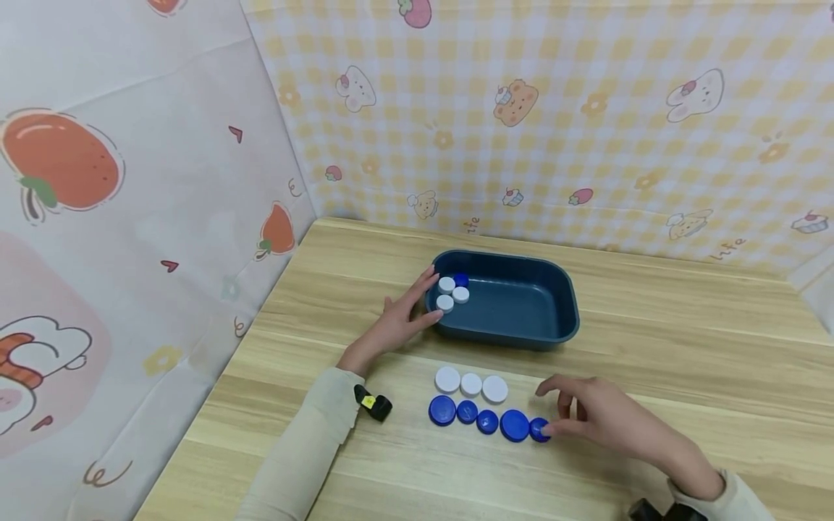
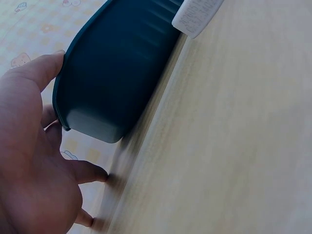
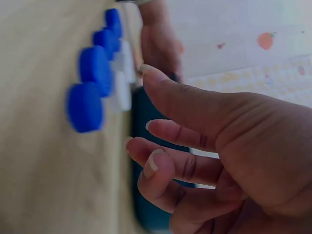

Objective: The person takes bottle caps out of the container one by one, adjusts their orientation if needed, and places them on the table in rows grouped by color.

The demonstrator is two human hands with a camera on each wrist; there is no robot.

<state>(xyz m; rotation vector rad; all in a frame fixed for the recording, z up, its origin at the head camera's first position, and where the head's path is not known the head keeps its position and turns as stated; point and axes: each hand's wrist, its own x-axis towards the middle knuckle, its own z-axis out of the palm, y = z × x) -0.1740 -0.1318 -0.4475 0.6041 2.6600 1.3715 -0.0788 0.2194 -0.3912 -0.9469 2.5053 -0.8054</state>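
Observation:
My left hand (image 1: 402,317) rests with spread fingers on the left end of a dark teal plastic tray (image 1: 521,339). In the left wrist view its thumb (image 2: 48,67) touches the tray's rim. Inside the tray's left end lie three white bottle caps (image 1: 460,294) and a blue cap (image 1: 460,280). In front of the tray stands a row of three white caps (image 1: 447,379), and nearer me a row of several blue caps (image 1: 515,425). My right hand (image 1: 609,420) hovers at the rightmost blue cap (image 1: 538,430), fingers loosely bent and holding nothing; its thumb overlaps that cap in the head view.
The wooden table (image 1: 684,347) carries everything. Behind it hangs a yellow-checked cloth (image 1: 560,145) with cartoon prints, and a white printed cloth (image 1: 169,217) runs along the left edge. Black wrist-camera straps (image 1: 374,405) sit on the sleeves.

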